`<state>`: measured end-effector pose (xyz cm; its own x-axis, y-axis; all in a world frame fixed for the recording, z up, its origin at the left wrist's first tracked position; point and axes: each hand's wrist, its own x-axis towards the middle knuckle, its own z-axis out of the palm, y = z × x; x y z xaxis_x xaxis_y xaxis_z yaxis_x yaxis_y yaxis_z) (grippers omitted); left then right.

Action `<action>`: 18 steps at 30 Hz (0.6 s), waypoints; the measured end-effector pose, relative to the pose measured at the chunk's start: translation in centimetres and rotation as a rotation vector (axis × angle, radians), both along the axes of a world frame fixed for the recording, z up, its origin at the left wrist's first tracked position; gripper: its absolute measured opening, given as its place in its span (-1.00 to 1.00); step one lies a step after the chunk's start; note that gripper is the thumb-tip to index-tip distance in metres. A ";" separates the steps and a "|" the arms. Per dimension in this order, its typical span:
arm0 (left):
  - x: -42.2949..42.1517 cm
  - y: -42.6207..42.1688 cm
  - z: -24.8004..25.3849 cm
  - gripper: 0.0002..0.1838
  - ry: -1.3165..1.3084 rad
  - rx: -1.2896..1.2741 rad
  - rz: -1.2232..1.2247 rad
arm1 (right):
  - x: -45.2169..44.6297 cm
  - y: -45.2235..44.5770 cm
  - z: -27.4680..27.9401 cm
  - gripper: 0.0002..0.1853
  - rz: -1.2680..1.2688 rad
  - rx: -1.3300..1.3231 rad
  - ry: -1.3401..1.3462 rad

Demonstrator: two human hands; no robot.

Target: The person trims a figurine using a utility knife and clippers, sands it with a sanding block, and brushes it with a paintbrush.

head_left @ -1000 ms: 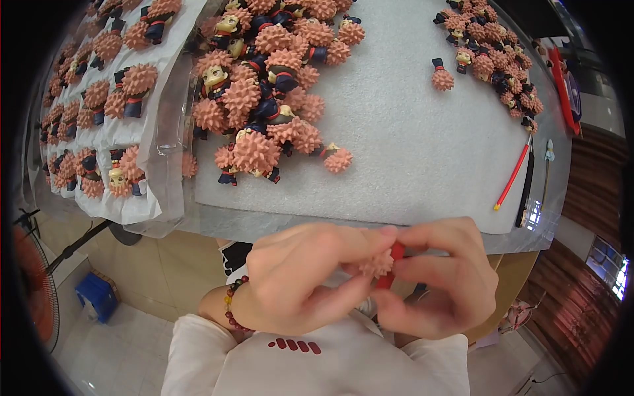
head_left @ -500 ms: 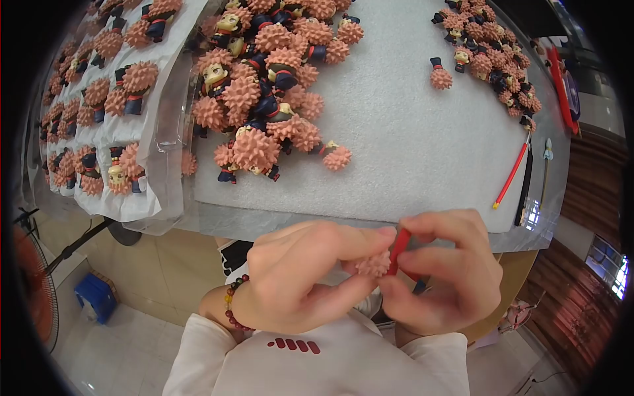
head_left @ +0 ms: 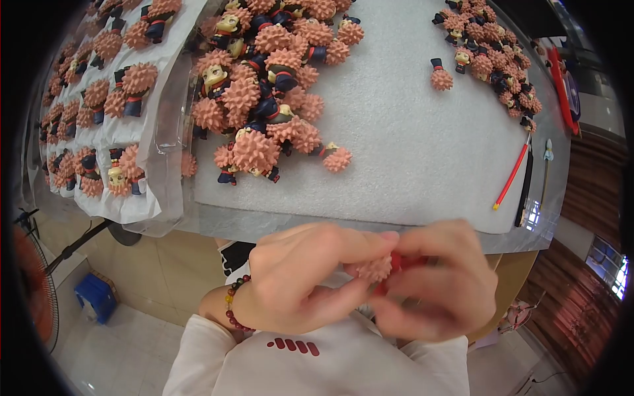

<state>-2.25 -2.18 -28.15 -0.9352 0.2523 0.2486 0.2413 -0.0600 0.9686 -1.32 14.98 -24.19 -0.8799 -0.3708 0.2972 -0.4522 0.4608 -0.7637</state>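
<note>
My left hand (head_left: 300, 274), with a beaded bracelet at the wrist, pinches a small figurine (head_left: 374, 268) whose pink spiky hair shows between thumb and fingers. The rest of that figurine is hidden. At its right side my right hand (head_left: 439, 280), smeared by motion, has its fingers bent around a small red piece (head_left: 396, 261). The red piece touches or nearly touches the figurine; its exact shape I cannot make out. Both hands are above the lap, just off the table's front edge.
A heap of similar figurines (head_left: 257, 99) lies on the white foam sheet (head_left: 389, 132). A smaller heap (head_left: 492, 53) is at the back right. Figurines sit in a paper-lined tray (head_left: 148, 198) on the left. A red brush (head_left: 512, 175) and a black tool (head_left: 525, 185) lie at the right.
My right hand has turned and shifted slightly, and the red piece now sits more tucked between the fingers against the figurine. My left hand keeps its pinch almost unmoved.
</note>
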 end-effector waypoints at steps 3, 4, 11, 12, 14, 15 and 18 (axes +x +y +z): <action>0.0 -0.1 0.3 -0.64 0.000 -0.012 -0.013 | -0.1 0.2 -0.4 -0.71 -0.072 0.007 0.026; 0.0 -0.1 0.3 -0.64 -0.007 -0.005 -0.021 | -0.1 0.3 -0.5 -0.71 -0.096 0.012 0.039; -0.3 -0.8 0.3 -0.64 -0.065 -0.045 -0.113 | -0.7 0.6 0.1 -0.63 0.013 0.020 -0.038; -0.5 -0.9 0.3 -0.62 -0.084 -0.086 -0.145 | -0.7 0.8 0.0 -0.64 -0.012 0.009 -0.038; -0.4 -0.8 0.2 -0.61 -0.155 0.013 -0.164 | -0.7 1.2 -0.3 -0.64 -0.061 -0.018 -0.049; -0.2 -0.8 0.2 -0.60 -0.193 0.061 -0.171 | -0.8 1.6 -0.3 -0.63 -0.046 -0.031 -0.027; -0.1 -0.8 0.6 -0.57 -0.297 0.092 -0.170 | 0.1 1.3 -0.6 -0.61 -0.118 -0.095 0.038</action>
